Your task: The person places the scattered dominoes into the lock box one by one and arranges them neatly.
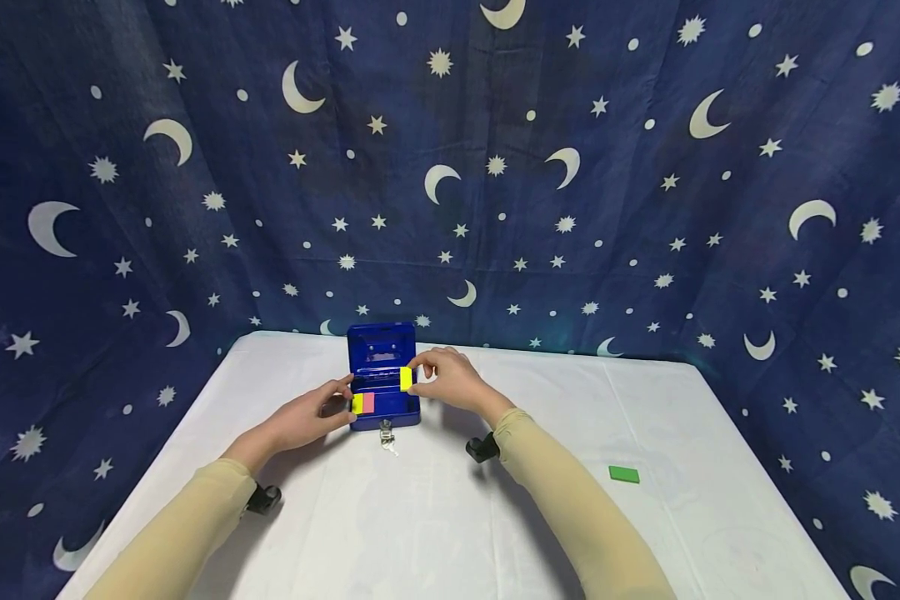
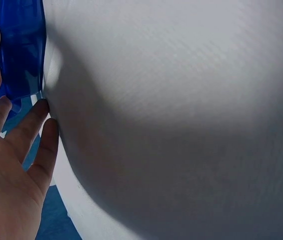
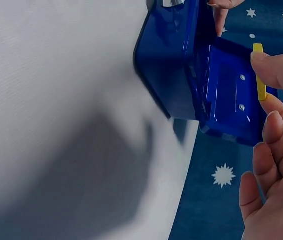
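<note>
A dark blue cloth curtain (image 1: 487, 208) with pale moons (image 1: 432, 185) and stars (image 1: 497, 165) hangs from nine o'clock, past twelve, to three. A white cloth-covered table (image 1: 412, 525) with soft shadows spreads toward six o'clock.

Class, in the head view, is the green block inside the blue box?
No, the green block lies on the white table, outside the blue box.

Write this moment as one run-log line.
blue box: open | right hand: pinches yellow tile | left hand: at box's left side, grip unclear | green tile: on table

Blue box (image 1: 407, 419), yellow block (image 1: 406, 380), navy moon-and-star curtain (image 1: 480, 217)
</note>
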The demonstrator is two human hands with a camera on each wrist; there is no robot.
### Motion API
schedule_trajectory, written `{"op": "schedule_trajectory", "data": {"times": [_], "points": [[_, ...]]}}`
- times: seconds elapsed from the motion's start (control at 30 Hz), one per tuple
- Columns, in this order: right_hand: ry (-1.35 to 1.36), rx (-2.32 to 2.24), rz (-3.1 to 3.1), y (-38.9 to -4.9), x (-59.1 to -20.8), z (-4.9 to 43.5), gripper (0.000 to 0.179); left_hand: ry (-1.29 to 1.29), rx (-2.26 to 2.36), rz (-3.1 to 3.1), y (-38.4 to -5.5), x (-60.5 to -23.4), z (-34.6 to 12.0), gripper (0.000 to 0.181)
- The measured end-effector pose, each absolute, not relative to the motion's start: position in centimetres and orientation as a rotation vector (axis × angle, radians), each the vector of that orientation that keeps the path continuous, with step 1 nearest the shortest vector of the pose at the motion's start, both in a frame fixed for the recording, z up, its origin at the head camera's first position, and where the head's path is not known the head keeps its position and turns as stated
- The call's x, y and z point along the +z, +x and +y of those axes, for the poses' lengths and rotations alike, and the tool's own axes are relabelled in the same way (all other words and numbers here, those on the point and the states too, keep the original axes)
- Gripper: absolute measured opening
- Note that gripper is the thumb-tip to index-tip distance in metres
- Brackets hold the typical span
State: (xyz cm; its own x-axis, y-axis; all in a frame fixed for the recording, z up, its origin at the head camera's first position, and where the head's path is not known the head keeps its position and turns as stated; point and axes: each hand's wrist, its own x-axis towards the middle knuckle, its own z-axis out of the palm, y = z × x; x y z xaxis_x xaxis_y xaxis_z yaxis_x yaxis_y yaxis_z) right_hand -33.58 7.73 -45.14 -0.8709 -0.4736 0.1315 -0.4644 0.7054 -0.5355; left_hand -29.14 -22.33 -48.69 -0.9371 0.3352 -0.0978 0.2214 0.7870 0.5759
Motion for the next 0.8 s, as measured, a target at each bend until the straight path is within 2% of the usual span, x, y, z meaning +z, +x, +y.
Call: {"op": "schedule_trajectory", "data": {"times": [0.17, 0.4, 0.8], "points": [[-0.781, -0.855, 2.901, -33.6, -45.1, 6.6, 0.043, 0.44, 0.864, 2.777, -29.2, -48.7, -22.4, 0.051], [-0.77, -0.818, 2.93, -33.5, -45.5, 5.5, 0.042, 0.43, 0.883, 2.763, -29.1, -48.5, -22.3, 0.044], [-0.737, -0.661, 2.994, -34.0, -47.1, 3.7, 0.042, 0.428, 0.892, 2.748, -29.2, -48.7, -22.4, 0.047]]}}
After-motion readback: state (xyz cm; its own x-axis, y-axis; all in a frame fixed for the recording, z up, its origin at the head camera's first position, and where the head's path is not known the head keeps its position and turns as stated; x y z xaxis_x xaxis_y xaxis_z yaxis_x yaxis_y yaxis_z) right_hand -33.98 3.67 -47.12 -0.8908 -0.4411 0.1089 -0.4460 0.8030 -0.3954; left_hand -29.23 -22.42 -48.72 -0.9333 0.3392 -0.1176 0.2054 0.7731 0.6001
